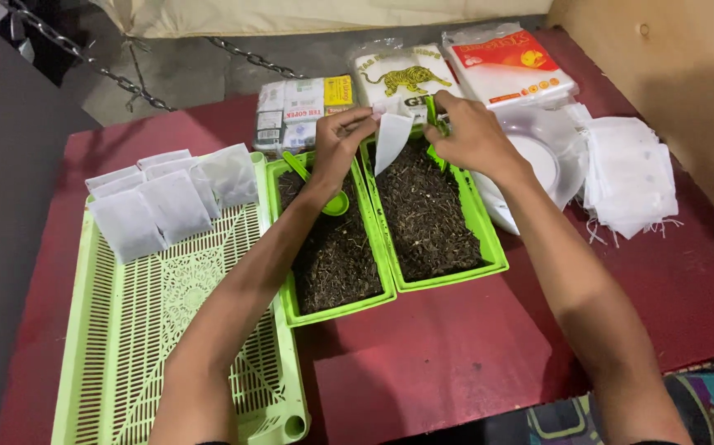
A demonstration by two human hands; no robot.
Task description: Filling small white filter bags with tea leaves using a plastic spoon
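Red tabletop [456, 346] carries two green trays of loose tea, L tray [336, 255] and R tray [431, 214]. L hand [340, 144] pinches small white filter bag [392, 140] at its top edge, held over R tray so spill lands in tea. R hand [472, 136] fingers closed on green scoop [433, 115] at bag mouth. Filled bags [167, 198] lie on slotted tray [176, 330], empties [629, 177] stacked at R.

You get even, fairly bright light from above, though the left edge falls into dull grey shade. Your forearms throw soft shadows onto the red counter [423, 346]. A mild sheen sits on the clear packets [505, 66] at the far side. Focus holds sharp at centre; the chain [85, 58] and corners look slightly soft.
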